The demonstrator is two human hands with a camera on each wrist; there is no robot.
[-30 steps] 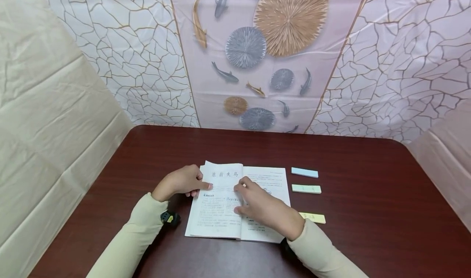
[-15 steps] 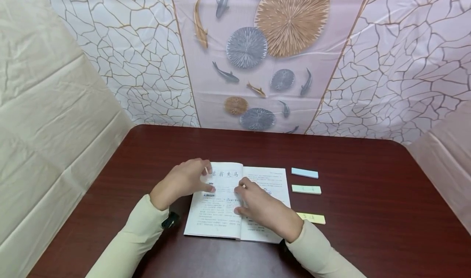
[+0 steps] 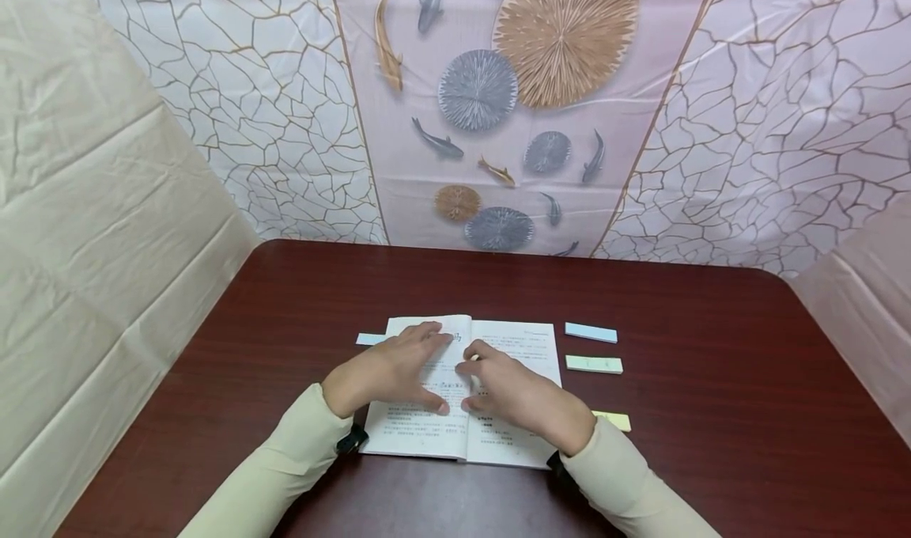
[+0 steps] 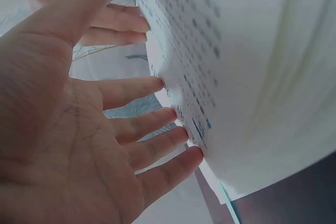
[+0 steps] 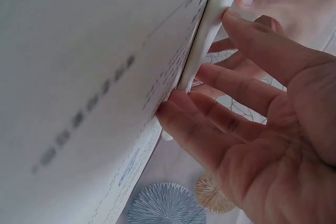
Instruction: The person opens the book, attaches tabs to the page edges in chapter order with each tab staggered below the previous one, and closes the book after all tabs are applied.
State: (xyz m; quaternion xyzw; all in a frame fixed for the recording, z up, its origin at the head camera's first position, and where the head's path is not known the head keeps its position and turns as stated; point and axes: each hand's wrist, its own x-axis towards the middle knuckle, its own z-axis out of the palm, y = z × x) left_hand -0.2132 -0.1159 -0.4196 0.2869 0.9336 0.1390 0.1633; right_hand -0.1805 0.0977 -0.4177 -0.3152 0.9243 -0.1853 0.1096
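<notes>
An open book (image 3: 427, 437) with printed Chinese text lies on the table. My left hand (image 3: 387, 376) is spread over the left page, its fingertips (image 4: 191, 156) touching the paper with the fingers nearly straight. Along the inner part of the book, my right hand (image 3: 519, 399) rests its fingertips (image 5: 170, 111) beside the spine, fingers gently bent and holding nothing. A blue sticky tab (image 3: 369, 339) juts out past the left page's upper edge; its inner part is hidden. The left wrist view shows this tab edge-on as a thin strip (image 4: 229, 202) under the book's edge.
Right of the book lie three sticky-note pads: blue (image 3: 591, 332), green (image 3: 594, 364) and yellow (image 3: 614, 421), the yellow one partly behind the right forearm. The dark red table (image 3: 712, 380) meets a patterned cloth backdrop (image 3: 491, 166) at its far edge.
My left hand has let go of the left page's outer edge and moved right onto the page, which now lies flatter. The blue tab has come into view. The right hand has stayed near the spine.
</notes>
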